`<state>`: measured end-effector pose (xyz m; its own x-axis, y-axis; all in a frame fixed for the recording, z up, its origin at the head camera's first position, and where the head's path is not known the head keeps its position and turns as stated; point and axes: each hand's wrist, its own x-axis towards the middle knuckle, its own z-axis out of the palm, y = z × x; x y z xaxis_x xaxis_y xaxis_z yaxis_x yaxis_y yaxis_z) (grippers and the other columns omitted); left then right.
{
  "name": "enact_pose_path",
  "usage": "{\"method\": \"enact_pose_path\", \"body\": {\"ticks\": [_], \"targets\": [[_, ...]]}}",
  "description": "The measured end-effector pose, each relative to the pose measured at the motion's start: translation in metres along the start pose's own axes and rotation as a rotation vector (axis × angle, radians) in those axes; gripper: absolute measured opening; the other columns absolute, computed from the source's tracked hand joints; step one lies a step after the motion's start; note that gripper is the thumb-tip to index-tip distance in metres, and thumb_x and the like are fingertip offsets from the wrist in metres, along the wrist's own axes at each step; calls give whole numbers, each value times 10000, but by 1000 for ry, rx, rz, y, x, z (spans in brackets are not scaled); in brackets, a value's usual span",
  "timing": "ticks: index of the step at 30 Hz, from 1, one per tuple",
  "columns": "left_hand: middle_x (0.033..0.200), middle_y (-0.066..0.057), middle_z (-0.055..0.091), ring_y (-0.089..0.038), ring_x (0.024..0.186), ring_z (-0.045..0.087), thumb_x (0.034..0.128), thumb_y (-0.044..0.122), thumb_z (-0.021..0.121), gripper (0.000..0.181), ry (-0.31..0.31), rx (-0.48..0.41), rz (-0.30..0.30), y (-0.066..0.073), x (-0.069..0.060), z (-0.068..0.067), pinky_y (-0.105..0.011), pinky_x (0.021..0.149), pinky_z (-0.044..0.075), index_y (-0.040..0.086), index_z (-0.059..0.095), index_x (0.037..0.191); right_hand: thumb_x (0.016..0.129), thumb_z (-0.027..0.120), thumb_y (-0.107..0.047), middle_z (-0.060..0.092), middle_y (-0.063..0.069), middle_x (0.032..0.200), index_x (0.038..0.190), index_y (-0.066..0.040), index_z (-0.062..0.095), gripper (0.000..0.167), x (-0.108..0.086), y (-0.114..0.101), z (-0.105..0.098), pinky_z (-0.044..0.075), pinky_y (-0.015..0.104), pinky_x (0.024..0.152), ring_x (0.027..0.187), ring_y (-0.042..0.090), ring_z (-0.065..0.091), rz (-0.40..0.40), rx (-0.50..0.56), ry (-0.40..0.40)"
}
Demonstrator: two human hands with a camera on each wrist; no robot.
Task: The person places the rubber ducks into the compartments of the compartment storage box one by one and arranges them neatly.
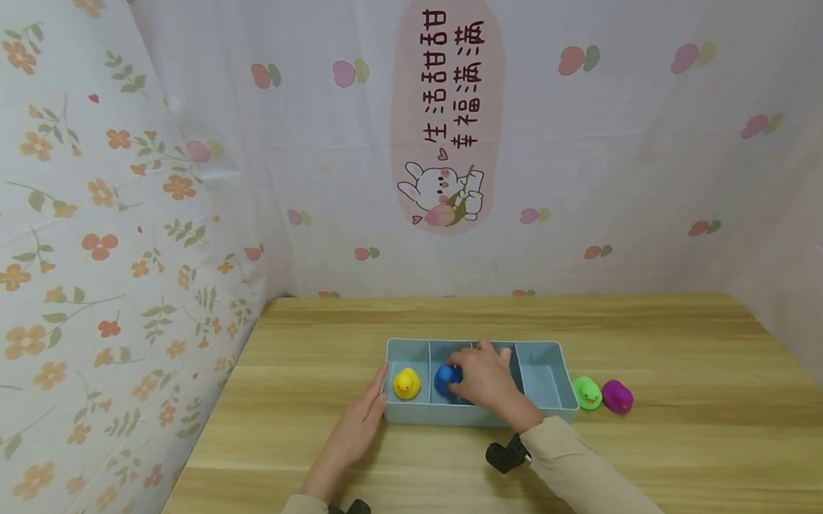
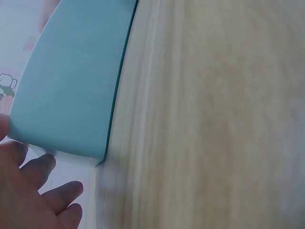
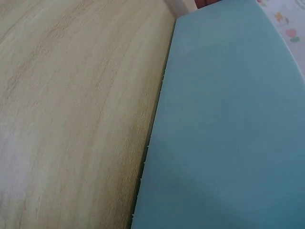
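Behind me in size only to nothing else, a white cloth printed with pink and green fruit shapes [image 1: 647,170] hangs beyond the yellowish wood-grain tabletop [image 1: 712,469], while a white cloth with orange flowers and green leaves [image 1: 96,251] hangs at my left. On the far cloth is a pink round-ended panel [image 1: 446,116] with dark lettering turned sideways in two columns, which I read upward as 生活甜甜 and 幸福满满; at its lower end is a white cartoon rabbit [image 1: 441,186]. Below it, on the tabletop, lies a long pale blue-grey box [image 1: 479,418] divided into four compartments. My left grip [image 1: 357,424] is unclenched, fingers laid along the box's left end. My right grip [image 1: 487,378] reaches in over the front wall, fingers curled on a small blue toy duck [image 1: 448,377], which is in the second compartment from the left; my hand largely hides the third. A small yellow toy duck [image 1: 406,384] sits in the leftmost compartment. On the tabletop just beside the box's right end is a green toy duck [image 1: 587,393], with a purple toy duck [image 1: 617,396] next to it.
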<state>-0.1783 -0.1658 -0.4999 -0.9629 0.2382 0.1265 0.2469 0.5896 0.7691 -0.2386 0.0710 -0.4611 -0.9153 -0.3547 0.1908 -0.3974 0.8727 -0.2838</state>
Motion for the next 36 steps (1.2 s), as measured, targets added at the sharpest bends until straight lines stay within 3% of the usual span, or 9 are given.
{"method": "enact_pose_path", "body": {"ticks": [9, 21, 30, 36], "targets": [[1553, -134, 277, -343, 1409, 305, 1047, 202, 348, 499, 9, 0, 10, -2, -1, 1, -522, 1151, 254, 123, 233, 1526, 697, 844, -261, 716, -14, 927, 933, -201, 752, 260, 0, -2, 1, 228, 379, 637, 835, 191, 419, -21, -71, -9], [1558, -118, 271, -342, 1412, 299, 1048, 194, 340, 499, 6, 18, -7, -2, 0, 2, -521, 1154, 248, 144, 224, 1531, 699, 808, -109, 695, -41, 854, 846, -208, 770, 181, 1, -6, 0, 192, 369, 632, 783, 173, 381, -42, -145, -12], [1555, -117, 275, -349, 1402, 315, 1052, 231, 325, 496, 5, 8, -5, -1, -1, 1, -520, 1151, 258, 120, 231, 1527, 717, 799, -124, 717, -29, 935, 925, -191, 763, 221, -2, -4, -9, 215, 382, 647, 811, 175, 407, -10, -84, -48], [1562, -138, 252, -360, 1411, 292, 1053, 205, 317, 497, -7, 3, 7, 0, -2, 0, -532, 1153, 244, 88, 217, 1526, 746, 800, -187, 730, -36, 964, 960, -186, 764, 216, -6, -2, -18, 240, 391, 659, 810, 166, 458, -27, -3, -3]]}}
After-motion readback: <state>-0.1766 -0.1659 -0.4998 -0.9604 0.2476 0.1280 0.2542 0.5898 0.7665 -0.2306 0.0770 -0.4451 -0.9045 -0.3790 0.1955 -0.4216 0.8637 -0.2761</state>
